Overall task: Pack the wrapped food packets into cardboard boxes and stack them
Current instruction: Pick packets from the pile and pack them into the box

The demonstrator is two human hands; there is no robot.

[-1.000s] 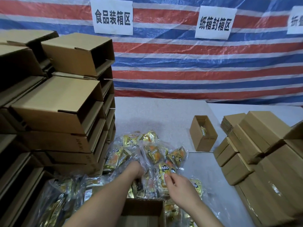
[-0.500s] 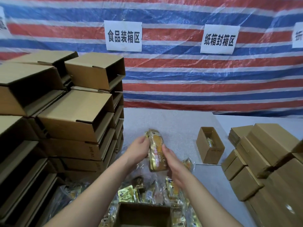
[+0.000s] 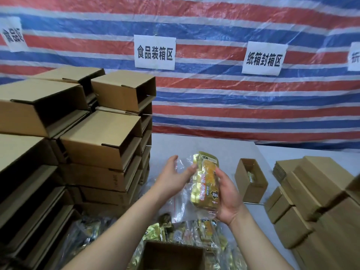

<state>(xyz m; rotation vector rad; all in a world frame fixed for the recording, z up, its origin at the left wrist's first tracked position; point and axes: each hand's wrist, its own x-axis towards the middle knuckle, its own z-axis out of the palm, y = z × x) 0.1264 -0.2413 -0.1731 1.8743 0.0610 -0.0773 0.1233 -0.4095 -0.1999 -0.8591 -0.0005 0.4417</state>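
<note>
A stack of gold-wrapped food packets (image 3: 205,182) is held upright in the air over the table. My right hand (image 3: 228,197) grips its right side and bottom, fingers curled round it. On the stack's left, my left hand (image 3: 173,175) has its thumb on the upper left edge and its fingers spread. Below my hands lies a heap of loose packets (image 3: 187,233) in clear plastic. An open cardboard box (image 3: 171,254) sits at the bottom edge in front of me.
Tall stacks of open-ended cardboard boxes (image 3: 97,141) fill the left. Lower stacks of closed boxes (image 3: 315,201) stand on the right. A small open box (image 3: 250,183) with a packet inside sits on the grey table (image 3: 204,147). Striped tarp with paper signs hangs behind.
My hands lifted a stack of packets from the heap into the air. My left hand has since opened, fingers spread, while the right keeps its grip. The view tilted upward.
</note>
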